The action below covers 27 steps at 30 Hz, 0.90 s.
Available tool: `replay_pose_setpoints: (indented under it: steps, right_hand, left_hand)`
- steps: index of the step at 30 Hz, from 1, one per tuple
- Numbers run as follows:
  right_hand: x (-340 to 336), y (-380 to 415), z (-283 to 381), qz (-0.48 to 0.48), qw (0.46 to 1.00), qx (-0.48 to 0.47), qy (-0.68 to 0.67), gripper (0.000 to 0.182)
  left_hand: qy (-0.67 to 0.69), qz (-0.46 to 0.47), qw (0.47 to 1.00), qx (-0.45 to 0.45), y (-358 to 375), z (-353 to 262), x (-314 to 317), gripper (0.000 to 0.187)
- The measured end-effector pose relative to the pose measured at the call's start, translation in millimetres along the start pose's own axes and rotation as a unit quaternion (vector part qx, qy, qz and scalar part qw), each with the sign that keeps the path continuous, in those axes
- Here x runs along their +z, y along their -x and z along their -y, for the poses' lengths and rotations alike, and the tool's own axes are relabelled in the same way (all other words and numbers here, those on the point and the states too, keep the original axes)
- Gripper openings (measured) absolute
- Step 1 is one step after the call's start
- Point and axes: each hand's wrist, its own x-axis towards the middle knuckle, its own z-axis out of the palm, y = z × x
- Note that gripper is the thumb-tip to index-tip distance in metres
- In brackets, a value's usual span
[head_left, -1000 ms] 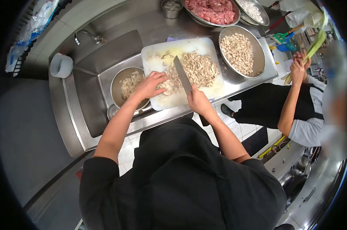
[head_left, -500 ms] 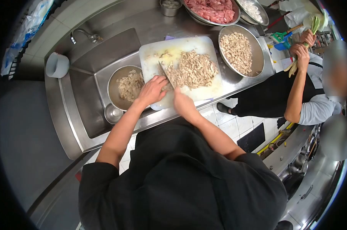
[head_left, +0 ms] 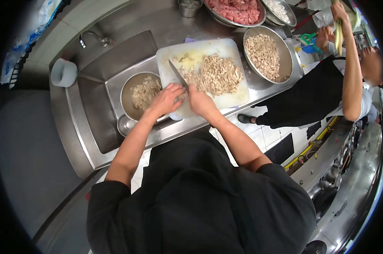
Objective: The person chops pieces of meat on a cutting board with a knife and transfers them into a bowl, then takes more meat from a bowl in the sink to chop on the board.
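Observation:
My right hand (head_left: 202, 102) is closed round the handle of a kitchen knife (head_left: 178, 73), whose blade points up and left over the white cutting board (head_left: 170, 53). My left hand (head_left: 166, 100) lies at the board's lower left, its fingers bent and pressed together on a few pale brown food pieces (head_left: 183, 96) beside the blade. A heap of chopped pale brown food (head_left: 219, 75) covers the right half of the board. Left of the board, a metal bowl (head_left: 125, 99) holds larger, wet-looking pieces of similar food (head_left: 145, 91).
A large bowl (head_left: 288, 59) of chopped pieces stands right of the board, with a bowl of raw meat (head_left: 238, 12) behind. A sink (head_left: 94, 114), faucet (head_left: 94, 39) and white container (head_left: 64, 72) lie left. At right, a co-worker (head_left: 348, 80) holds long green-white stalks (head_left: 338, 36).
The knife's blade has swung leftward, and my right hand has shifted slightly up and left. My left hand stays nearly in place. The co-worker has raised one arm with the stalks.

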Motion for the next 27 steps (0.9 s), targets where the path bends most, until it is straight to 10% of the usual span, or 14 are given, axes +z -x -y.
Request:
replay_pose_setpoints:
  steps: [14,19,27]
  right_hand:
    - [-5.8,2.9,-8.5,-0.027,0.999,0.000,-0.020,0.030]
    - [-25.2,42.3,-25.7,-0.003,0.998,-0.017,-0.063,0.033]
    - [-25.8,61.9,-3.1,0.053,0.997,0.007,-0.051,0.030]
  left_hand:
    - [0.013,-0.059,0.998,-0.032,11.8,7.8,1.3,0.025]
    - [0.149,-0.191,0.944,-0.224,15.6,-1.9,4.6,0.024]
    - [0.002,-0.094,0.994,-0.049,9.0,-2.5,10.7,0.018]
